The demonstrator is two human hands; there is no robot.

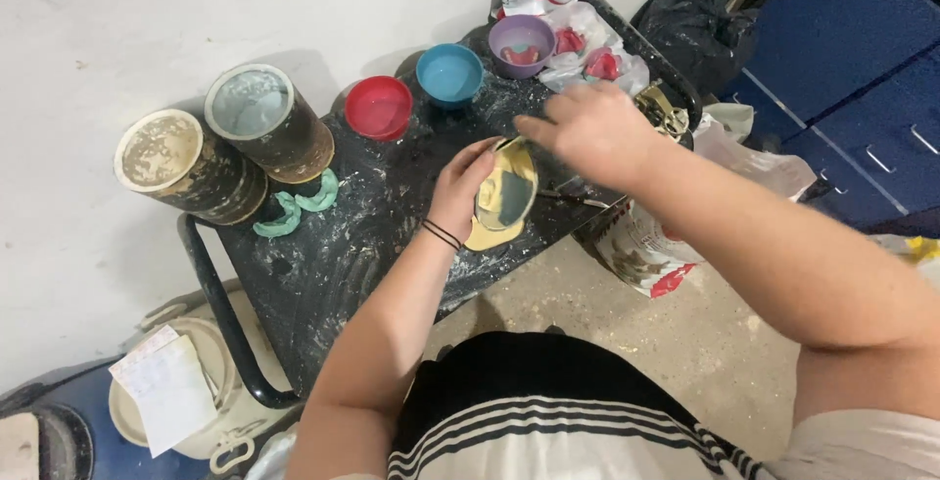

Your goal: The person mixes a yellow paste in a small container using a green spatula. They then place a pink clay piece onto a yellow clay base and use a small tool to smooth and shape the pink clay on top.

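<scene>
My left hand (460, 191) grips a soft yellowish flexible bowl (507, 196), tilted on its side over the black work surface (333, 245). The bowl's inside looks smeared with pale greenish paste. My right hand (592, 132) hovers just above and right of the bowl, fingers spread and pointing left toward its rim, holding nothing that I can see. A thin metal spatula (578, 199) lies on the surface under my right wrist.
A red bowl (379, 107), a blue bowl (449, 73) and a purple bowl (522, 45) stand along the back. Two dirty cylinders (186, 167) (269, 122) sit at the left, beside green mould pieces (294, 211). Bags lie at the right, a bucket (211, 392) below left.
</scene>
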